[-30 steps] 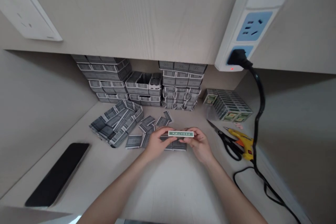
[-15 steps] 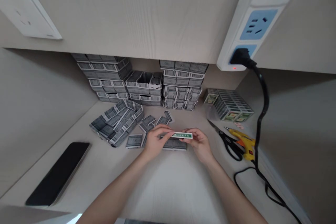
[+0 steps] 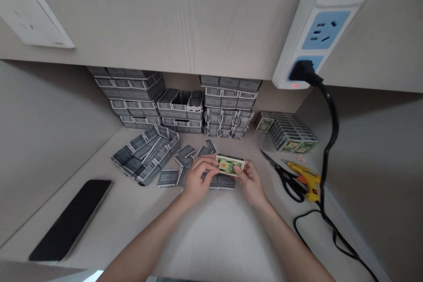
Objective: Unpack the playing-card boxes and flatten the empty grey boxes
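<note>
So the right hand has a green-and-cream card box pinched, thumb on the printed face and the other fingers mostly hidden behind it. Left hand is curled with fingertips at the box's left end, but I can't tell if they grip or just touch. The box is up above some grey patterned cards on the desk, partly covered by the hands. The card stacks at the back get their tops cut off by the overhanging panel, and the wall socket runs out of frame at left. As for labels, the box shows an orange emblem and a dark strip of pale marks along its top edge (way too small to read), and the boxes piled back right have similar green fronts.
</note>
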A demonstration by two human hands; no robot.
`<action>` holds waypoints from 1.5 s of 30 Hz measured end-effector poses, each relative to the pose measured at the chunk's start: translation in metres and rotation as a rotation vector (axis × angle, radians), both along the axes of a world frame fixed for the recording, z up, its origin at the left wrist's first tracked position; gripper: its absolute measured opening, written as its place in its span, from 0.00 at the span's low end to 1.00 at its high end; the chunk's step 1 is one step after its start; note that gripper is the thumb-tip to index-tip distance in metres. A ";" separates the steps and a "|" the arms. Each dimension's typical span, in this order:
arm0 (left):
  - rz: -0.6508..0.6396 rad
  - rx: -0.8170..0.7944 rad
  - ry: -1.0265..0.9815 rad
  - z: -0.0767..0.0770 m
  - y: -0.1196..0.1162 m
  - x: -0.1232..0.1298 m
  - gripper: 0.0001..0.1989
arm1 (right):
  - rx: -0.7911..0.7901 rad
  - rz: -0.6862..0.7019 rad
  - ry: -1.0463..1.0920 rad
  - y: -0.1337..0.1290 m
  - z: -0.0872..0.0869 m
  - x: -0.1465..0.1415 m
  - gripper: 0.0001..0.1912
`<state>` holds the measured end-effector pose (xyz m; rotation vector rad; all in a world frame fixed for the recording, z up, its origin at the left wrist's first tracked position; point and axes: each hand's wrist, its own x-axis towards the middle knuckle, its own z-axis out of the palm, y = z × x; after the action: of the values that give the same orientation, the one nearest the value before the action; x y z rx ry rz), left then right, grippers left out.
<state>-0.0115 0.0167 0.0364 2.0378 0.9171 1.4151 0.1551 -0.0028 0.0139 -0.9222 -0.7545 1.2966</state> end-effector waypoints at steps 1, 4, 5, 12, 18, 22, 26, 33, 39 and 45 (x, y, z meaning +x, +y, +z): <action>-0.038 0.005 0.026 0.000 -0.001 0.000 0.05 | -0.001 -0.024 0.014 0.001 0.000 0.001 0.15; -0.106 -0.030 0.099 -0.001 -0.002 0.001 0.06 | -0.006 -0.081 0.094 0.004 0.002 0.005 0.13; -0.103 -0.049 0.119 -0.001 -0.001 0.001 0.07 | -0.007 -0.091 0.126 0.004 0.003 0.006 0.12; 0.001 -0.104 0.166 -0.006 0.010 -0.006 0.05 | -0.053 -0.078 0.222 0.005 0.015 0.016 0.11; 0.021 -0.313 -0.158 -0.008 0.017 -0.007 0.05 | -0.103 -0.132 -0.052 0.003 0.013 0.017 0.18; -0.243 -0.646 -0.634 -0.003 0.018 -0.006 0.10 | -0.129 -0.103 -0.255 0.002 0.009 0.016 0.24; -0.413 -0.893 -0.900 -0.002 0.020 -0.009 0.09 | -0.121 -0.135 -0.320 0.004 0.007 0.016 0.26; -0.159 -0.712 -0.399 -0.009 0.019 -0.006 0.10 | -0.120 -0.132 -0.362 0.004 0.005 0.016 0.25; -0.141 -0.313 0.344 0.003 0.001 0.000 0.22 | -0.044 -0.133 -0.432 0.004 0.003 0.015 0.22; -0.100 -0.080 0.514 -0.007 0.003 -0.002 0.19 | -0.066 -0.128 -0.444 0.006 0.002 0.018 0.23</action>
<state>-0.0136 0.0195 0.0297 2.3938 1.0318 0.7949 0.1726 0.0030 0.0155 -1.3134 -0.9800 1.0180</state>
